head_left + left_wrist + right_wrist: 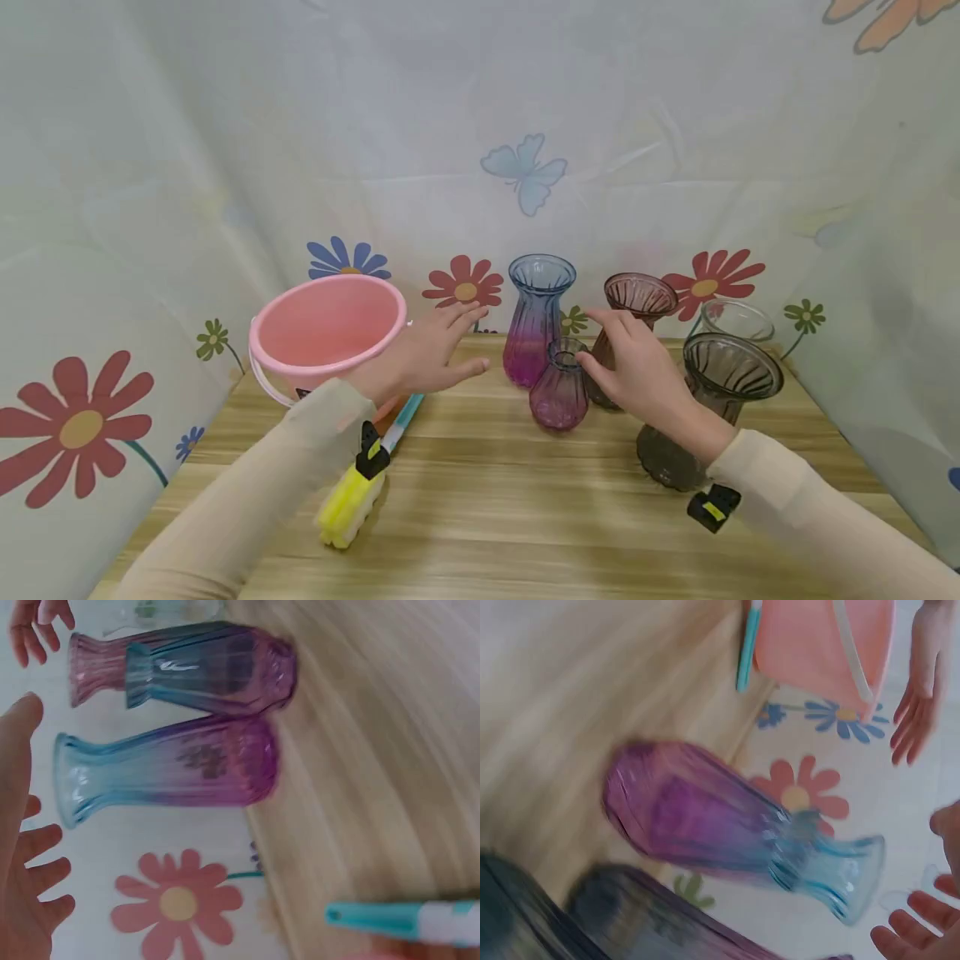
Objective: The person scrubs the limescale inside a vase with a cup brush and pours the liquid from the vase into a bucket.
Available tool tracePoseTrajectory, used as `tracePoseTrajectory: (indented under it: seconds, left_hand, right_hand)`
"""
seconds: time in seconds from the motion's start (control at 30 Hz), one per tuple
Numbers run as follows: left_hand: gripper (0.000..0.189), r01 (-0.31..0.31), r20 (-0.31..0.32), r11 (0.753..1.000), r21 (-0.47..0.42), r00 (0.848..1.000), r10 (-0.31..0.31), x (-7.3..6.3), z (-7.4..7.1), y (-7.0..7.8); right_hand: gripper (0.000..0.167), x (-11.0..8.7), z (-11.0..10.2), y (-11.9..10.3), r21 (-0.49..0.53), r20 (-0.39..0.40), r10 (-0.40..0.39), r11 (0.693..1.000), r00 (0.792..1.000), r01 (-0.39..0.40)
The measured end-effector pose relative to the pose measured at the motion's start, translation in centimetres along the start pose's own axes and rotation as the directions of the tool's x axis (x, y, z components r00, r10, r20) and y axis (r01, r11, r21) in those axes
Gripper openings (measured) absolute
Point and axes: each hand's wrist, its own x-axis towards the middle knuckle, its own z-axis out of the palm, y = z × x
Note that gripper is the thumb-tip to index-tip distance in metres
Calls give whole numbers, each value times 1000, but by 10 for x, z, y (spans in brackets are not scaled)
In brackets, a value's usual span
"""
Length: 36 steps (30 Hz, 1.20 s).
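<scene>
My left hand (423,354) hangs in the air beside the pink bucket's right rim, fingers straight and thumb spread, holding nothing. A tall ribbed glass vase (525,337), blue at the top and magenta at the base, stands upright to its right. The right hand (637,375) hovers palm inward among the vases, its thumb overlapping the rim of a small purple bulb-shaped vase (558,402) in the head view. In the right wrist view, a gap shows between the fingers (911,922) and the blue-topped vases. Both hands face each other.
At the left stands a pink bucket (330,367) with a white handle. A yellow sponge brush (348,508) with a teal-and-white handle lies before it. A brownish-red vase (641,292), a smoky grey vase (667,454) and a clear glass rim (738,310) are around the right hand.
</scene>
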Motion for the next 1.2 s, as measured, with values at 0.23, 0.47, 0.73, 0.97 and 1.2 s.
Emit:
tracePoseTrajectory:
  seconds: [0.23, 0.47, 0.73, 0.97, 1.2]
  left_hand:
    - [72, -11, -90, 983, -181, 996, -6, 5, 46, 3]
    - [65, 11, -156, 939, -343, 985, -68, 18, 98, 11]
    - [62, 31, -188, 849, -528, 970, -152, 41, 144, 28]
    - [64, 58, -172, 789, -612, 964, -203, 60, 168, 39]
    - [68, 102, -159, 779, -618, 955, -252, 69, 180, 50]
  right_hand:
    - [61, -25, 32, 0, 120, -45, 142, 983, 989, -136]
    - [63, -48, 65, 8, 207, -44, 325, 928, 945, -310]
    - [65, -59, 88, 20, 335, 123, 442, 824, 889, -456]
    - [69, -56, 100, 33, 417, 197, 438, 772, 877, -480]
    - [67, -55, 110, 38, 443, 243, 420, 754, 874, -485]
